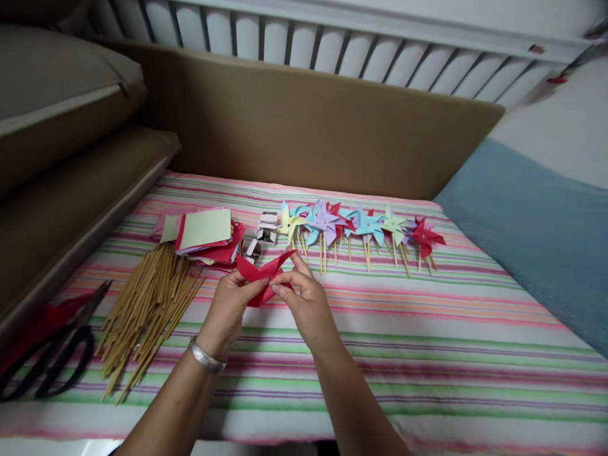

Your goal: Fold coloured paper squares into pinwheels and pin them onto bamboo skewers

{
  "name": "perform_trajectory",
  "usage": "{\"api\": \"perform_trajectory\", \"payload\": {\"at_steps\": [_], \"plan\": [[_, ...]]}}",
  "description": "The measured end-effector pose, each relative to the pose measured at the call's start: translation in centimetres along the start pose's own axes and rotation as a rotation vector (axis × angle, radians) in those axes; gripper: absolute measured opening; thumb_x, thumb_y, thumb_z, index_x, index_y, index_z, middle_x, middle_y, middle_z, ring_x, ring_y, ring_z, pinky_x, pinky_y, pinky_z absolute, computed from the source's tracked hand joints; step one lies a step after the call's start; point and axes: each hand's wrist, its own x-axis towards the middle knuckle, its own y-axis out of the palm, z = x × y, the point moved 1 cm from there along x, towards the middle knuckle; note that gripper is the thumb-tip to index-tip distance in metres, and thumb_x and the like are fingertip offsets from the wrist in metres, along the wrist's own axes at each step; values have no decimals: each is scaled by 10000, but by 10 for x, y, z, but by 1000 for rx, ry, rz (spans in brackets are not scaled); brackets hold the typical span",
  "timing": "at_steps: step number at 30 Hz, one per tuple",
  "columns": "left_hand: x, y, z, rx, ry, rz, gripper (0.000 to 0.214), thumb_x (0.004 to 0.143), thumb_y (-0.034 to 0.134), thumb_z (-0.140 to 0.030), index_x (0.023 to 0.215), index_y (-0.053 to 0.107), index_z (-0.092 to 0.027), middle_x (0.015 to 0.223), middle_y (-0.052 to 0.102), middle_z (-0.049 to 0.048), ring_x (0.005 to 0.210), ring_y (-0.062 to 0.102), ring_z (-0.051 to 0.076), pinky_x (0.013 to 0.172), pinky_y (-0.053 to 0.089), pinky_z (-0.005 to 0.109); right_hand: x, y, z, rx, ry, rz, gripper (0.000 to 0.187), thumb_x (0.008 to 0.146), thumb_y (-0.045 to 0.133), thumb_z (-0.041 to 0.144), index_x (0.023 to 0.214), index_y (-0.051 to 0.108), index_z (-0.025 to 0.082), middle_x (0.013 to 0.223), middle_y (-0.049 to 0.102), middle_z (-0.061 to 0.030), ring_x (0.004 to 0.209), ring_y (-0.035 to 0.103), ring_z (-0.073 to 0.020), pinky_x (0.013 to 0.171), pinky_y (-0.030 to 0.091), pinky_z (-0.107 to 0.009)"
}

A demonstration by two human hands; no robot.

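A red paper pinwheel [260, 273] with its points bent up is held between both hands, above the striped cloth. My left hand [228, 305] is closed on its left side, thumb on the front. At the right side of the paper, my right hand [304, 296] pinches near the middle with thumb and fingertip; whether a small pin is between them I cannot make out. Just beyond the hands stand small open boxes [268, 229] with dark bits inside. Finished pinwheels on sticks [325, 220] in several colours lie in a row to the right.
Left of the hands are a stack of coloured paper [205, 228] and a heap of thin wooden sticks [147, 310]. Large black-handled scissors [66, 354] lie at the far left beside something red. A brown board [304, 120] closes off the back; stacked cushions [71, 152] rise at left.
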Motion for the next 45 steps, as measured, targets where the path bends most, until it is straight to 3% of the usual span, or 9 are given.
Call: {"api": "perform_trajectory", "payload": {"at_steps": [10,20,26,28,31,35,39,45], "plan": [[-2,-9,-5,29,17,82,132,615,753,-187,740,725,-158,700,719,7,619,602,94,622,455,194,0,9,-6,-25,38,-5,76,723,612,236,746,683,220,1421,384,-74,1339,297,-243,1056,260,-427],[-4,-9,-10,31,22,38,108,575,760,-184,670,717,-157,612,686,-6,543,562,83,564,436,193,-1,13,-6,-64,-17,-37,80,740,588,226,731,666,212,1386,429,-79,1319,331,-246,1030,303,-407],[-5,-9,-11,75,14,26,105,561,758,-191,640,708,-142,591,674,2,528,548,94,557,422,211,0,12,-9,-48,25,-23,60,711,623,235,723,678,214,1303,505,-80,1291,363,-258,1023,305,-406],[-6,-10,-12,93,18,28,121,553,762,-196,643,709,-137,589,671,8,527,547,103,559,423,223,0,12,-10,-21,43,-30,57,694,638,243,716,682,214,1224,557,-74,1226,435,-264,989,344,-396],[-6,-11,-12,111,23,55,150,556,762,-205,682,719,-136,616,680,18,552,556,114,580,428,234,0,14,-12,83,57,-9,52,690,647,256,703,664,208,982,636,-50,971,584,-224,865,431,-361],[-7,-12,-11,123,13,83,128,573,753,-207,672,711,-137,620,678,11,559,550,107,580,416,222,-2,15,-13,180,109,14,62,693,661,256,706,641,199,732,630,0,699,567,-147,700,446,-294],[-7,-12,-9,114,-6,85,127,566,758,-201,654,697,-134,619,677,9,556,548,106,569,410,215,-2,16,-13,165,140,-18,78,670,684,254,689,649,187,659,611,15,610,515,-117,605,409,-255],[-7,-14,-9,100,10,69,132,561,752,-183,671,697,-133,618,672,10,562,554,111,577,417,221,-2,18,-13,159,147,-39,104,647,689,276,679,661,181,655,644,-2,611,544,-137,601,426,-265]]}}
